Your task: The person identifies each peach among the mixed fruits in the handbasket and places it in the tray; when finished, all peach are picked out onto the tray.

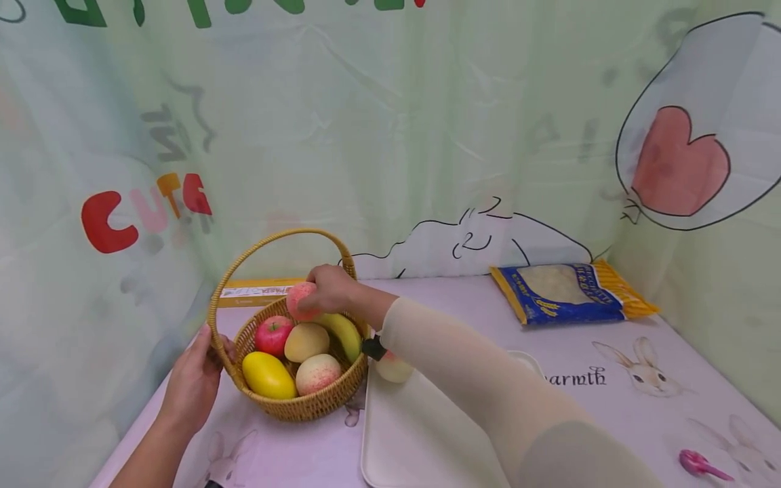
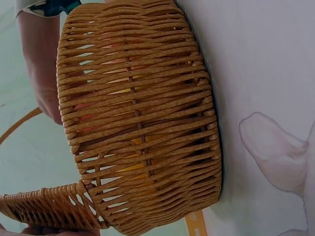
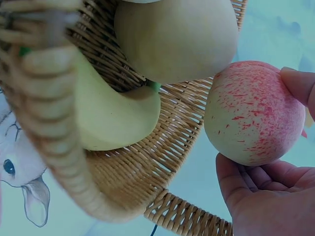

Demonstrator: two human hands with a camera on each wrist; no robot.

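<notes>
My right hand (image 1: 334, 290) pinches a pink-speckled peach (image 3: 256, 113) between thumb and fingers, above the far side of a wicker basket (image 2: 142, 113). Inside the basket lie a red apple (image 1: 274, 335), a yellow mango (image 1: 268, 375), a tan round fruit (image 1: 307, 342), a second peach (image 1: 318, 374) and a banana (image 1: 343, 335). On the basket's left side, my left hand (image 1: 196, 383) holds the foot of the arched handle (image 1: 277, 236). Its fingers are partly hidden behind the handle. The right wrist view has the held peach close to the tan fruit.
Right of the basket, a white tray (image 1: 421, 434) lies partly under my right forearm, with a pale fruit (image 1: 393, 369) at its far left corner. A blue-and-yellow food bag (image 1: 564, 293) lies at the back right. Behind the basket is a pasta box (image 1: 244, 293); a pink spoon (image 1: 702, 464) lies front right.
</notes>
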